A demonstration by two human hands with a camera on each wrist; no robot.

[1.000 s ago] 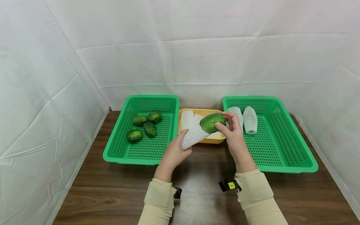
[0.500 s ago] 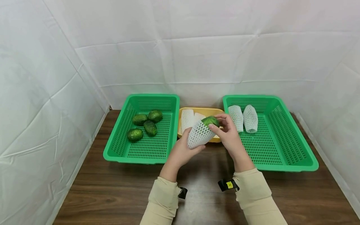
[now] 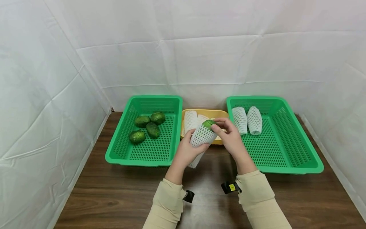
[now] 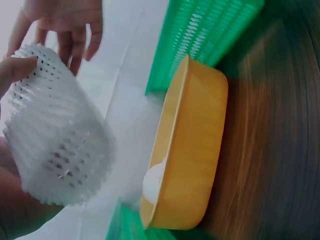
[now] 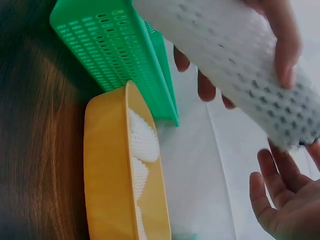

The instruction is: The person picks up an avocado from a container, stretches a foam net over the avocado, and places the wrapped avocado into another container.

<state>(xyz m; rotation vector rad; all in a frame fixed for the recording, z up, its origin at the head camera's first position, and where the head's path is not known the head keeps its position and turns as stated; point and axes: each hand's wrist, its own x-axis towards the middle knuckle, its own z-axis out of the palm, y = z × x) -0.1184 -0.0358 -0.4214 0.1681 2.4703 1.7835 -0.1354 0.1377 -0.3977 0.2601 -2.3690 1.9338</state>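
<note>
In the head view my left hand [image 3: 187, 152] grips a white foam net sleeve [image 3: 201, 136] from its side, over the table. Inside the sleeve is a green avocado [image 3: 208, 123]; only its upper tip shows, and the rest is covered. The sleeve's narrower lower end hangs below the hand. My right hand [image 3: 235, 142] pinches the avocado's exposed tip between thumb and fingers. From the right wrist view, the left thumb [image 5: 286, 62] lies along the netting, while the right hand's other fingers spread loosely by the sleeve's end.
A green basket [image 3: 143, 163] on the left holds several avocados [image 3: 152, 130]. Between the baskets, a yellow tray [image 3: 218, 113] contains more foam sleeves [image 3: 190, 120]. The right green basket [image 3: 286, 171] has two sleeved pieces [image 3: 254, 121] at its back left.
The avocado has slid deep into the sleeve, from mostly exposed to just its tip showing. Both hands have drawn closer together, and the sleeve has turned more upright.
</note>
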